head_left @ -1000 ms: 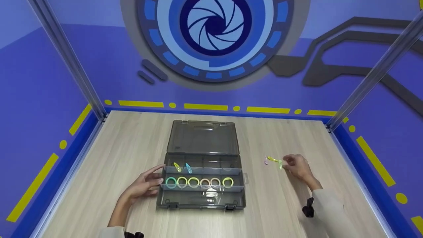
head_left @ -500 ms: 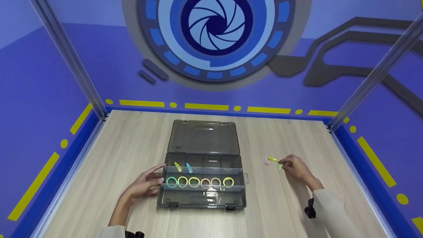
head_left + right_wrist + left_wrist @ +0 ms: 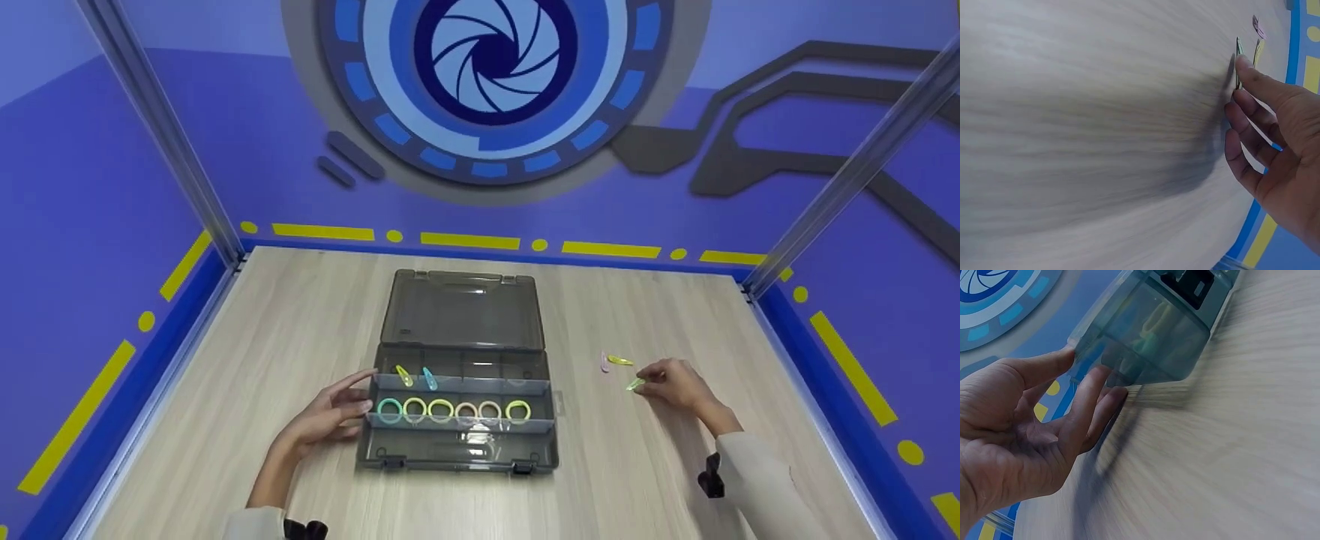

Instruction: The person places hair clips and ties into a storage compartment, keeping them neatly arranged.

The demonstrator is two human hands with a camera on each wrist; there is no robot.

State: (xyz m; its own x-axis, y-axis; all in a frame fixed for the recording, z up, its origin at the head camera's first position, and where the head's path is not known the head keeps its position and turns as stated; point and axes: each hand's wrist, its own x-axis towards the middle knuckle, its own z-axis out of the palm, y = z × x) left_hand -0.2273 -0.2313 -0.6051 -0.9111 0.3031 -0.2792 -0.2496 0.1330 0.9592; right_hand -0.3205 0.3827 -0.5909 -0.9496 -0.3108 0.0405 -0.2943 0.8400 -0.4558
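Note:
A smoky clear organizer box (image 3: 457,459) stands with its lid laid back. My left hand (image 3: 319,420) rests against its left side; in the left wrist view my fingertips (image 3: 1098,374) touch the wall. To the right of the box, my right hand (image 3: 679,386) pinches a light green snap hair clip (image 3: 634,384) between thumb and fingers. The right wrist view shows that clip (image 3: 1239,48) edge-on at the fingertips. Just beyond it lie a yellow hair clip (image 3: 620,361) and a pink hair clip (image 3: 604,363) on the table.
In the box's back compartment sit a yellow clip (image 3: 403,375) and a blue clip (image 3: 429,378). The middle row holds several coloured rings, such as a teal ring (image 3: 389,411). Clear dividers (image 3: 480,386) separate the rows. Blue walls surround the wooden table (image 3: 300,315).
My right hand has taken hold of the light green clip and drawn it slightly toward me, away from the yellow clip. My left hand stays at the box.

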